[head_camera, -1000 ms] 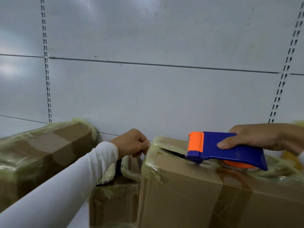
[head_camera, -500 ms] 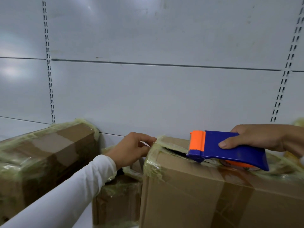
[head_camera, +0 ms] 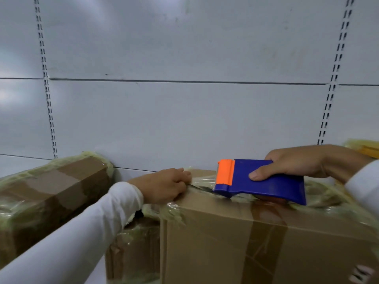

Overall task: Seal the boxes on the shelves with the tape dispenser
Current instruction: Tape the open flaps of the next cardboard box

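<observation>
Both hands on brown cardboard box (head_camera: 225, 238) top: my right hand (head_camera: 295, 162) grips blue-orange plastic tape dispenser (head_camera: 258, 182); my left hand (head_camera: 164, 184) presses clear tape strip (head_camera: 202, 179) at left edge, fingers curled.

No text, label, brand, number or sign can be read on anything here

White shelf back panel (head_camera: 184, 124), taped cardboard boxes (head_camera: 225, 242) w/ wrap
</observation>
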`<state>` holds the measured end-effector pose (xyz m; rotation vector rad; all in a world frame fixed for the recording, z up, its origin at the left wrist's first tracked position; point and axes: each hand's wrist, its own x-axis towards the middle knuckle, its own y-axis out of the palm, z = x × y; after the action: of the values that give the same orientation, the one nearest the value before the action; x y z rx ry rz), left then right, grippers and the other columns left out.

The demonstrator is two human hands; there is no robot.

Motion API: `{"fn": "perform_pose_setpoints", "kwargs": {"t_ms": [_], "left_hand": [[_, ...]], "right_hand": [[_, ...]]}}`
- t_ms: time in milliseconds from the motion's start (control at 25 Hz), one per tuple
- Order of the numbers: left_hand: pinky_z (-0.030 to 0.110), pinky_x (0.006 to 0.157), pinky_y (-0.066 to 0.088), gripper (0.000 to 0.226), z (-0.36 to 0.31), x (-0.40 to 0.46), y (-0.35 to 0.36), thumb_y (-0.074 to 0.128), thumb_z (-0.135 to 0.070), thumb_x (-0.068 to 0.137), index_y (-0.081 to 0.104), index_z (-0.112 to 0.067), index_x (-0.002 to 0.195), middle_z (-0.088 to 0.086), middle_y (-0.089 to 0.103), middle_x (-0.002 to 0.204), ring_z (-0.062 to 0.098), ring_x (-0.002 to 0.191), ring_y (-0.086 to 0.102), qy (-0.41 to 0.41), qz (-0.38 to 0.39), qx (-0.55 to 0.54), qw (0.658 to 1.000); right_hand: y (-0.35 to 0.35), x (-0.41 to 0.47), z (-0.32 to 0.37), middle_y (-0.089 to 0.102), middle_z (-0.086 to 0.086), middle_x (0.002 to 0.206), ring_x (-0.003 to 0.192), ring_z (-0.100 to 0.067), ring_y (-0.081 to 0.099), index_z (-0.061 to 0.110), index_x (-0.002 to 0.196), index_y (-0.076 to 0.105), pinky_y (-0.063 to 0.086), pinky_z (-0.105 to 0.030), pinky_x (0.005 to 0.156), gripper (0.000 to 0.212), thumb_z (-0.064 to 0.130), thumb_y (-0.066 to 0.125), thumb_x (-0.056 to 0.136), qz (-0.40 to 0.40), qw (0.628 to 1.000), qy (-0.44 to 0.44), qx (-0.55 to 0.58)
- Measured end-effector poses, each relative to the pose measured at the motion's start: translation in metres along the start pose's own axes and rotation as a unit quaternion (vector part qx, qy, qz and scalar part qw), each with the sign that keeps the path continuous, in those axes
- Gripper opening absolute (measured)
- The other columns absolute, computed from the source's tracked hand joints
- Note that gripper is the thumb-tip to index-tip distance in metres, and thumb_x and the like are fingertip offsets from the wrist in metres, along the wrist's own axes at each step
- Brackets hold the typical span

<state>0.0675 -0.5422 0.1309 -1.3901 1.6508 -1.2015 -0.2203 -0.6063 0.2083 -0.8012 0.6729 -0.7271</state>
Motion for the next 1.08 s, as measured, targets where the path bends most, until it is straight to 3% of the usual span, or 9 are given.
{"fn": "perform_pose_setpoints", "kwargs": {"t_ms": [120,280,400,480,560,640,800,960,1080], "left_hand": [[0.019,0.115,0.004,0.043,0.003,-0.005,-0.004,0.035,-0.011,0.099,0.047,-0.02,0.139,-0.008,0.024,0.155,0.001,0.143,0.011,0.02,0.002,0.007,1.0],[0.012,0.11,0.003,0.045,0.0,-0.003,-0.004,0.034,-0.014,0.1,0.039,-0.024,0.143,-0.012,0.024,0.155,-0.001,0.141,0.014,0.033,0.013,0.03,0.999],[0.017,0.111,0.008,0.037,-0.004,-0.003,-0.003,0.033,-0.018,0.101,0.05,-0.017,0.133,-0.008,0.031,0.153,0.005,0.143,0.018,0.036,0.009,0.054,0.998],[0.03,0.115,0.019,0.034,-0.007,-0.003,-0.001,0.033,-0.035,0.101,0.058,-0.014,0.113,0.0,0.047,0.14,0.013,0.139,0.03,0.035,0.018,0.048,0.998],[0.042,0.108,0.032,0.043,-0.008,-0.006,-0.001,0.034,-0.054,0.096,0.056,-0.018,0.094,0.003,0.054,0.126,0.019,0.129,0.042,0.037,0.016,0.05,0.998],[0.043,0.103,0.037,0.043,-0.005,-0.006,-0.003,0.036,-0.059,0.093,0.053,-0.021,0.084,0.002,0.057,0.118,0.02,0.121,0.049,0.036,0.006,0.055,0.998],[0.043,0.095,0.043,0.038,-0.002,-0.005,-0.004,0.042,-0.057,0.092,0.052,-0.023,0.08,0.002,0.06,0.097,0.019,0.099,0.057,0.058,0.002,0.035,0.998],[0.041,0.101,0.04,0.034,-0.002,-0.002,-0.006,0.045,-0.058,0.091,0.059,-0.028,0.101,-0.002,0.061,0.118,0.018,0.111,0.056,0.052,0.019,0.028,0.998],[0.037,0.09,0.045,0.033,-0.005,0.004,-0.007,0.047,-0.056,0.091,0.056,-0.025,0.082,-0.002,0.062,0.089,0.022,0.096,0.059,0.042,0.017,0.042,0.998]], "right_hand": [[-0.008,-0.011,-0.002,0.076,-0.01,0.09,0.07,-0.017,0.07,0.011,0.091,0.074,0.051,-0.02,0.059,0.049,0.055,0.069,0.071,0.023,1.0,0.0,0.019],[-0.013,-0.023,-0.003,0.075,-0.016,0.098,0.077,-0.021,0.07,0.007,0.098,0.073,0.054,-0.024,0.064,0.053,0.054,0.07,0.073,0.035,0.999,0.015,0.036],[-0.014,-0.022,0.014,0.075,-0.014,0.091,0.07,-0.018,0.07,0.007,0.093,0.073,0.053,-0.021,0.058,0.052,0.054,0.074,0.072,0.02,0.999,0.037,0.007],[-0.012,-0.017,0.029,0.074,-0.015,0.086,0.066,-0.018,0.068,0.005,0.091,0.072,0.052,-0.021,0.056,0.053,0.055,0.076,0.073,0.014,0.998,0.053,-0.025],[-0.012,-0.014,0.047,0.073,-0.01,0.076,0.059,-0.016,0.067,0.007,0.081,0.072,0.051,-0.021,0.053,0.049,0.055,0.07,0.07,0.009,0.996,0.072,-0.056],[-0.016,-0.016,0.063,0.073,-0.007,0.07,0.055,-0.015,0.066,0.011,0.072,0.073,0.05,-0.021,0.051,0.044,0.055,0.069,0.069,0.001,0.994,0.079,-0.069],[-0.03,-0.027,0.074,0.073,-0.008,0.073,0.058,-0.017,0.067,0.011,0.076,0.074,0.051,-0.021,0.051,0.045,0.055,0.069,0.068,-0.008,0.993,0.086,-0.077],[-0.02,-0.037,0.055,0.072,-0.013,0.078,0.059,-0.019,0.066,0.006,0.081,0.072,0.051,-0.023,0.054,0.045,0.05,0.066,0.072,-0.003,0.994,0.102,-0.041],[-0.028,-0.036,0.053,0.072,-0.014,0.081,0.062,-0.019,0.066,0.006,0.084,0.073,0.051,-0.023,0.055,0.049,0.055,0.073,0.076,0.004,0.994,0.095,-0.053]]}}
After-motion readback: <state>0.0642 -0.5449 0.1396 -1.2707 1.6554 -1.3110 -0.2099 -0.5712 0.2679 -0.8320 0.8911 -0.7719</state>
